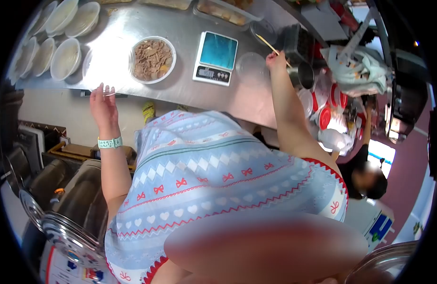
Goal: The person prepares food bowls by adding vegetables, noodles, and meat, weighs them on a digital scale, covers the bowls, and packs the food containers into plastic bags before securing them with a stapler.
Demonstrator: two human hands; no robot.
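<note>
My left hand (104, 105) is at the table's front edge, its fingers closed on the rim of a clear plastic lid (104, 64), which is hard to make out against the glare. To the right of the lid stands a round white bowl (173, 66) of sliced brown meat (152, 57). My right hand (276, 61) grips thin wooden chopsticks (266, 42) past the right side of a digital scale (216, 59). The scale has a blue-green top and a lit display. Between the scale and my right hand, another clear round lid (252, 65) lies on the metal table.
Several white bowls (66, 59) with pale contents crowd the table's left end. Food tubs (228, 13) line the far side. A metal pot (301, 75) and red-lidded containers (325, 117) stand at the right. Another person (365, 175) is farther off at the right.
</note>
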